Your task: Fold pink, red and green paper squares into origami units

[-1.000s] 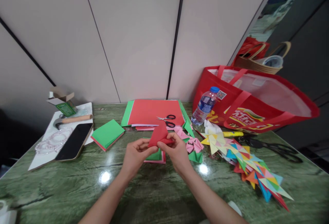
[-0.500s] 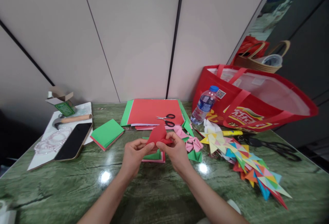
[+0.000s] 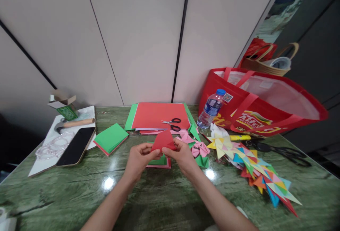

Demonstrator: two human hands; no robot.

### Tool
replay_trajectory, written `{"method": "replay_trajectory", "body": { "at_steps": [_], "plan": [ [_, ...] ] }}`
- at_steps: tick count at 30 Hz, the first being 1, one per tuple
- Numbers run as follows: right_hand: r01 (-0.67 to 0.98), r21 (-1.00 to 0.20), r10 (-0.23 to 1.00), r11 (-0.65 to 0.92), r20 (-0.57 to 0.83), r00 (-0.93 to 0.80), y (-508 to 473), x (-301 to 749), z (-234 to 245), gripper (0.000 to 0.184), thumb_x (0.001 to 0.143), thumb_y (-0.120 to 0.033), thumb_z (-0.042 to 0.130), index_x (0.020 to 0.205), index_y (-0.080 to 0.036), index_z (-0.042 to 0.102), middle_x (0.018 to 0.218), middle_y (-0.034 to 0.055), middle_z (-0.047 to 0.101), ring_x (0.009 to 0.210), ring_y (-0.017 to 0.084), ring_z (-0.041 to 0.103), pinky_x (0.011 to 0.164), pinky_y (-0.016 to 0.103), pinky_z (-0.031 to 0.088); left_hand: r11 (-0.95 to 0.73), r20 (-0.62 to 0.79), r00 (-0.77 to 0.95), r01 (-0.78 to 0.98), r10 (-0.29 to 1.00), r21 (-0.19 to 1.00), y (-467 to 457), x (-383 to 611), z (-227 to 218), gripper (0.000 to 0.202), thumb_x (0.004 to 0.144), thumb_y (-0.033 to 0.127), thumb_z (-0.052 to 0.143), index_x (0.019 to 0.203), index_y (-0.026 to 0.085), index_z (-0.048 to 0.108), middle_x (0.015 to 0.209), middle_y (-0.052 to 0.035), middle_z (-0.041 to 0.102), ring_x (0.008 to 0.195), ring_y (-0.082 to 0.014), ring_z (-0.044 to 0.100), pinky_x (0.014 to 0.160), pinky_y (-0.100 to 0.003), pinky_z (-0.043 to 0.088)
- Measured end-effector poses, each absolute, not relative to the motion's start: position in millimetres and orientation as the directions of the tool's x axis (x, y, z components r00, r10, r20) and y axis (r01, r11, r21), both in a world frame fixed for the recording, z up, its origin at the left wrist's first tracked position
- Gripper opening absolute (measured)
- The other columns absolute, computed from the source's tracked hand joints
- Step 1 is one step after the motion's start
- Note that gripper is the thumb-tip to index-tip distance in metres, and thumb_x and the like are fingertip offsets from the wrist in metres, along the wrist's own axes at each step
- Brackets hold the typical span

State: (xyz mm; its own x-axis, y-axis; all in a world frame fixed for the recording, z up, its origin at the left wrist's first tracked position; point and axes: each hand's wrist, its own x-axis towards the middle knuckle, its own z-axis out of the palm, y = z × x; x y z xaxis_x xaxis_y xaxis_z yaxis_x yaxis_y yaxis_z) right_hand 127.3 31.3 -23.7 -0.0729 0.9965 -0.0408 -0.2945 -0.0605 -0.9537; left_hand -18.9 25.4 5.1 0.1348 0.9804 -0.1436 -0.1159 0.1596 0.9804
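I see the left hand (image 3: 138, 158) and right hand (image 3: 184, 156) pinching the red paper (image 3: 163, 140) above the tabletop (image 3: 159, 197), nearer its back edge, the upper face now flatter than a second ago, suggesting a fold being pressed

1. Far left: an open box (image 3: 67, 111) on a white board (image 3: 39, 165).
2. Also on the board: a hammer (image 3: 81, 122), beads (image 3: 44, 151) nearer, a phone (image 3: 75, 146) right of them.
3. Far right: a bottle (image 3: 211, 109) before an open red bag (image 3: 228, 106).
4. Beyond the bag: a basket (image 3: 265, 68).
5. Far side: a pale wall (image 3: 146, 40).
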Motion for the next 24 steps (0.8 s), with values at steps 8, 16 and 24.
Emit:
{"method": "replay_trajectory", "body": {
  "at_steps": [8,16,24],
  "plan": [
    [-0.287,-0.953,0.991,-0.099,-0.070,-0.111,29.2,126.2,-20.3,0.032,0.051,-0.030,0.075,0.074,-0.014,0.057,0.064,-0.0011,0.061,0.053,0.011,0.054,0.054,0.024,0.046,0.303,-0.262,0.275,-0.114,0.925,0.946,26.9,-23.3,9.0,0.028,0.058,0.025,0.072,0.080,0.009,0.065,0.080,-0.0088,0.071,0.070,-0.0208,0.066,0.069,-0.032,0.054],
    [-0.250,-0.963,0.992,-0.097,-0.072,-0.108,32.7,129.6,-24.1,0.032,0.047,-0.030,0.077,0.068,-0.013,0.059,0.061,-0.0006,0.061,0.051,0.011,0.052,0.051,0.023,0.041,0.268,-0.241,0.195,-0.131,0.951,0.954,23.4,-20.1,8.5,0.023,0.054,0.026,0.075,0.068,0.010,0.065,0.063,-0.0055,0.070,0.059,-0.0186,0.066,0.061,-0.028,0.054],
    [-0.153,-0.988,0.993,-0.026,-0.009,-0.114,34.1,129.1,-24.9,0.032,0.051,-0.029,0.075,0.074,-0.014,0.059,0.064,-0.0015,0.062,0.055,0.012,0.053,0.051,0.022,0.042,0.221,-0.199,0.172,-0.119,0.965,0.968,25.4,-20.6,6.5,0.022,0.054,0.026,0.074,0.067,0.010,0.066,0.062,-0.0053,0.070,0.059,-0.0183,0.065,0.062,-0.028,0.054]
  ]
}}
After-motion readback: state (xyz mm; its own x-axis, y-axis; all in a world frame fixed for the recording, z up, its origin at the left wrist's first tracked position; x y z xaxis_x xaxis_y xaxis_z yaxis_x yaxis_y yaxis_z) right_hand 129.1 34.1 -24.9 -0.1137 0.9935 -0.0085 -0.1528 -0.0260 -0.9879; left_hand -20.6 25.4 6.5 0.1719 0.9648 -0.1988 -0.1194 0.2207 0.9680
